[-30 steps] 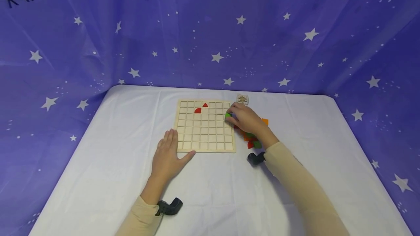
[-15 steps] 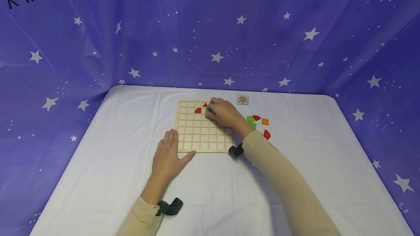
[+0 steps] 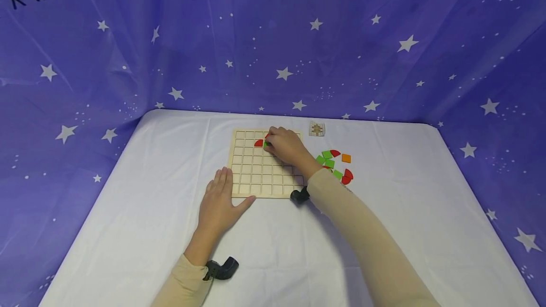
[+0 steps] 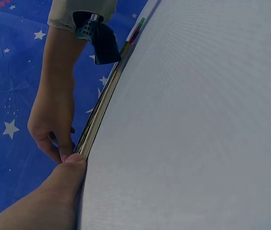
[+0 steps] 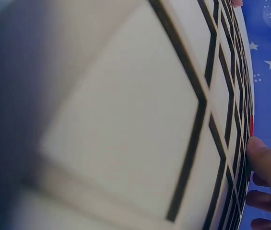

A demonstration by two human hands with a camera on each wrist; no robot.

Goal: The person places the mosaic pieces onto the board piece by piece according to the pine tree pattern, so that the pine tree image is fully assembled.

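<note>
A wooden grid board (image 3: 256, 181) lies on the white table. My left hand (image 3: 216, 205) rests at its front left corner, fingers straight along the left side and thumb at the front edge. Over the upper cells, my right hand (image 3: 287, 147) pinches a green tile (image 3: 266, 146) between thumb and fingers. Just left of that tile, a red quarter-circle tile (image 3: 258, 143) sits in a cell. The red triangle tile (image 3: 267, 135) behind it is mostly covered by the right hand. In the right wrist view, the right thumb (image 5: 259, 151) is at the board's surface.
Right of the board lie loose tiles: green squares (image 3: 330, 164), red quarter circles (image 3: 349, 174) and an orange square (image 3: 346, 158); the right forearm hides part of them. A small card with a tree-shaped pattern (image 3: 317, 129) lies behind. A purple star-printed curtain (image 3: 273, 46) surrounds the table.
My right hand has carried the green tile left from the board's right edge to the cell beside the red quarter-circle. More loose tiles are uncovered. The left hand has stayed put.
</note>
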